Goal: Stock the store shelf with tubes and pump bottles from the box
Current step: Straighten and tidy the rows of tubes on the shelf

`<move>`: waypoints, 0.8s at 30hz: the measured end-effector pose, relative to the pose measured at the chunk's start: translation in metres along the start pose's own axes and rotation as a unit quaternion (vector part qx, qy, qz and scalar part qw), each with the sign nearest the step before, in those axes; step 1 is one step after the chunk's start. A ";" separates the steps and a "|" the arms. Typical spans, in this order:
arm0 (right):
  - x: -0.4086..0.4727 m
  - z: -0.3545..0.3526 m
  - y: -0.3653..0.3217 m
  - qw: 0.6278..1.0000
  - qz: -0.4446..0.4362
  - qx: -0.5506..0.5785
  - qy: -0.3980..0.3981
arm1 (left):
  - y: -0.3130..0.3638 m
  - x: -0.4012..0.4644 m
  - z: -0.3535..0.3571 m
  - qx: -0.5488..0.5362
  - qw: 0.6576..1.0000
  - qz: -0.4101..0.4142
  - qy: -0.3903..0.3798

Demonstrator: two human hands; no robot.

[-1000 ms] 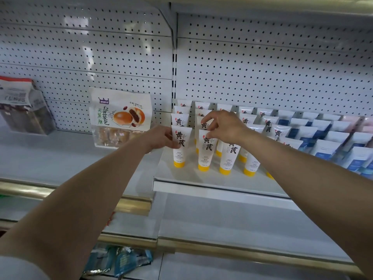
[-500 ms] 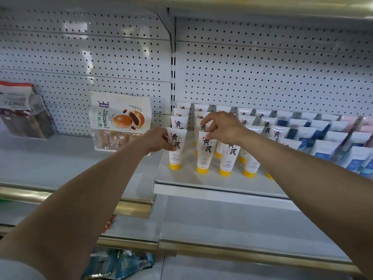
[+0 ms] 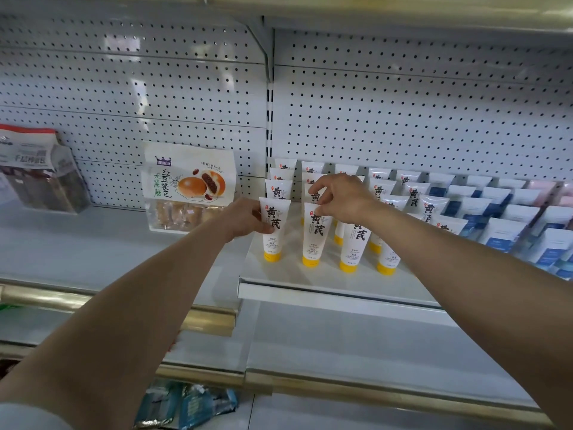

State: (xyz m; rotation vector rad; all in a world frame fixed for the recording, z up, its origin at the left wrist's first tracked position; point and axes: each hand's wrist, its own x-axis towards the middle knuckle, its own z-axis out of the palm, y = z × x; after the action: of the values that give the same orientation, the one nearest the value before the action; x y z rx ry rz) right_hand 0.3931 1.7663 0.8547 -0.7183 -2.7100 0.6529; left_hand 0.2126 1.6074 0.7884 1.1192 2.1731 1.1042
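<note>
White tubes with yellow caps stand cap-down in rows on the white shelf (image 3: 310, 280). My left hand (image 3: 245, 220) grips the front-left tube (image 3: 273, 240) by its side, thumb across the label. My right hand (image 3: 341, 197) pinches the top edge of the tube beside it (image 3: 314, 243), in the second column. More of the same tubes stand behind and to the right (image 3: 352, 249). The box is out of view.
White-and-blue tubes (image 3: 502, 234) fill the shelf's right part, pink ones at the far right. A bag of red bean buns (image 3: 189, 187) leans on the pegboard to the left, another snack pack (image 3: 37, 172) further left. Packets lie on a lower shelf (image 3: 186, 405).
Both hands have slid their tubes slightly back on the shelf; the front-left tube moved a little left and away from the edge. The grips are unchanged.
</note>
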 end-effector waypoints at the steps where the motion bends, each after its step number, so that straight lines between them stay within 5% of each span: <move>1: 0.000 0.000 0.000 1.000 0.000 0.001 0.002 | -0.001 0.000 0.000 0.002 1.000 0.001 0.004; 19: -0.002 -0.023 0.010 0.997 -0.028 0.054 0.049 | 0.022 -0.013 -0.013 -0.006 1.000 -0.026 -0.008; 24: -0.006 -0.068 0.033 0.990 0.007 0.075 0.118 | 0.053 -0.008 -0.033 -0.014 0.996 -0.010 0.089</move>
State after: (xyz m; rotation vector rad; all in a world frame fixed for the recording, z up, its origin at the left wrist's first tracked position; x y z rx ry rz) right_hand 0.4360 1.8126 0.8967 -0.7284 -2.4160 0.7166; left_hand 0.2188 1.6045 0.8506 1.0196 2.2900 1.2634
